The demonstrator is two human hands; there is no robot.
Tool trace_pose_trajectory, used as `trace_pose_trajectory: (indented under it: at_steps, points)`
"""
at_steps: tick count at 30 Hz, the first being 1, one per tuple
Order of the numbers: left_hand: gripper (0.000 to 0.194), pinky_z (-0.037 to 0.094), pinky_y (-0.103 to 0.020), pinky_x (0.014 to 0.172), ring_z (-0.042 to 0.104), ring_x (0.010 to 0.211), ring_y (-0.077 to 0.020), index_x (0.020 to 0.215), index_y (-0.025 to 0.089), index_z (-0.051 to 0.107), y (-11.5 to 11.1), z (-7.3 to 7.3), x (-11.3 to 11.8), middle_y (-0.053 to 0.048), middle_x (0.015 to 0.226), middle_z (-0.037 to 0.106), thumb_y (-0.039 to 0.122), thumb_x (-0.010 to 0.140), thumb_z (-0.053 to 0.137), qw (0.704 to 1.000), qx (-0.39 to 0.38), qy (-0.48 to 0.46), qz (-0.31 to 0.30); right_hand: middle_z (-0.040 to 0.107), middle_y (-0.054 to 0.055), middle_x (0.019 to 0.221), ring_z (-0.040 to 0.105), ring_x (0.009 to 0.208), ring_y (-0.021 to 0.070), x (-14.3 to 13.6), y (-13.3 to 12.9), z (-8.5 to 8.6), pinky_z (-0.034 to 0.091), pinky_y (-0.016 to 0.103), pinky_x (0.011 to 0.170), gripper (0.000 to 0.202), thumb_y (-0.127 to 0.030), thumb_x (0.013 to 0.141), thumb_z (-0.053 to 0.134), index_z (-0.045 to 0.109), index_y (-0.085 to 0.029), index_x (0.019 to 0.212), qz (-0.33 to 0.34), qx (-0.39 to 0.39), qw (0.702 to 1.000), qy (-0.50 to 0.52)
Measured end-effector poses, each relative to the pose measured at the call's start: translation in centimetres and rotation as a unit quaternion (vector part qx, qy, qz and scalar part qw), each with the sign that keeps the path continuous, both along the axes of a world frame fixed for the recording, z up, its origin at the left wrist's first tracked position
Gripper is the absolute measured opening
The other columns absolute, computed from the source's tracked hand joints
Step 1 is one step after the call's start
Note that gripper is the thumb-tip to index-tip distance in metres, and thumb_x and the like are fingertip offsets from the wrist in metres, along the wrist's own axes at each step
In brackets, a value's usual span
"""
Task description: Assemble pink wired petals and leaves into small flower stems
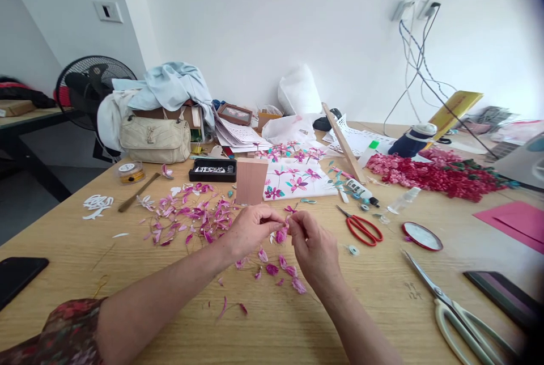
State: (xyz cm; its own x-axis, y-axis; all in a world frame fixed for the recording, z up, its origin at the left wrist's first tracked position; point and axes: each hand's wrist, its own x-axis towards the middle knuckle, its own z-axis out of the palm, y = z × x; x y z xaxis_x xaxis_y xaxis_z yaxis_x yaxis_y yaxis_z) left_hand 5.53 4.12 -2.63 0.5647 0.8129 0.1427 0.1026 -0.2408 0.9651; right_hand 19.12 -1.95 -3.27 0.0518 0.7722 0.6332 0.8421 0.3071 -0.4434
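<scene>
My left hand and my right hand meet above the wooden table, both closed with thumb and fingers pinched. Between their fingertips hangs a small pink flower; the exact spot of each pinch is partly hidden by the fingers. Below the hands lie several loose pink petals, some on thin stems. A larger spread of pink petal pieces with wire-like stems covers the table beyond my left forearm. Behind the hands, finished-looking pink and teal flowers rest on a white sheet.
Red-handled scissors lie right of my right hand, and large pale-handled shears nearer the right edge. A wooden block, a black case, a glue bottle and crimson flower bunches stand further back. A phone lies left.
</scene>
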Motion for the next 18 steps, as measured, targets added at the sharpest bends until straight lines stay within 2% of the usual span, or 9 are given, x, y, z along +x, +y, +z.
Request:
trace_pose_trajectory:
  at_steps: [7, 13, 15, 17, 18]
  points:
    - [0.008, 0.037, -0.019, 0.053, 0.048, 0.055, -0.0076, 0.07, 0.013, 0.066, -0.3, 0.2, 0.3, 0.001, 0.06, 0.057, 0.019, 0.067, 0.061, 0.991, -0.114, -0.056, -0.032, 0.053, -0.003, 0.057, 0.05, 0.048, 0.0108, 0.1, 0.1, -0.6, 0.033, 0.02, 0.048, 0.017, -0.022, 0.087, 0.038, 0.046, -0.02, 0.072, -0.011, -0.005, 1.0, -0.008]
    - [0.012, 0.037, -0.018, 0.05, 0.045, 0.049, -0.0064, 0.061, 0.013, 0.064, 0.0, 0.0, 0.4, 0.002, 0.053, 0.054, 0.022, 0.068, 0.062, 0.991, -0.11, -0.067, -0.02, 0.053, -0.003, 0.053, 0.051, 0.045, 0.0121, 0.0, 0.2, -0.9, 0.036, 0.02, 0.044, 0.018, -0.029, 0.085, 0.04, 0.05, -0.02, 0.073, 0.003, -0.024, 0.999, 0.032]
    - [0.012, 0.039, -0.018, 0.051, 0.047, 0.051, -0.0071, 0.061, 0.013, 0.065, 0.0, 0.2, 0.3, 0.001, 0.055, 0.056, 0.023, 0.067, 0.063, 0.992, -0.103, -0.073, -0.026, 0.055, -0.002, 0.055, 0.051, 0.044, 0.0132, 0.3, -0.2, -1.2, 0.037, 0.022, 0.043, 0.02, -0.035, 0.084, 0.041, 0.053, -0.02, 0.076, -0.006, -0.05, 0.997, 0.052]
    - [0.009, 0.041, -0.018, 0.052, 0.05, 0.053, -0.0081, 0.06, 0.014, 0.065, 0.0, 0.2, 0.3, 0.0, 0.058, 0.057, 0.022, 0.064, 0.066, 0.988, -0.125, -0.08, -0.032, 0.057, -0.001, 0.057, 0.054, 0.047, 0.0157, 1.2, -0.4, -1.7, 0.039, 0.024, 0.044, 0.022, -0.04, 0.083, 0.043, 0.054, -0.021, 0.083, -0.031, -0.081, 0.995, 0.057]
    - [0.007, 0.042, -0.018, 0.052, 0.05, 0.053, -0.008, 0.059, 0.015, 0.064, 0.1, 0.1, 0.4, 0.001, 0.057, 0.057, 0.019, 0.063, 0.066, 0.987, -0.136, -0.083, -0.033, 0.057, 0.0, 0.057, 0.055, 0.047, 0.0167, 1.7, -0.3, -1.9, 0.04, 0.025, 0.044, 0.024, -0.043, 0.081, 0.045, 0.055, -0.021, 0.083, -0.021, -0.095, 0.994, 0.051]
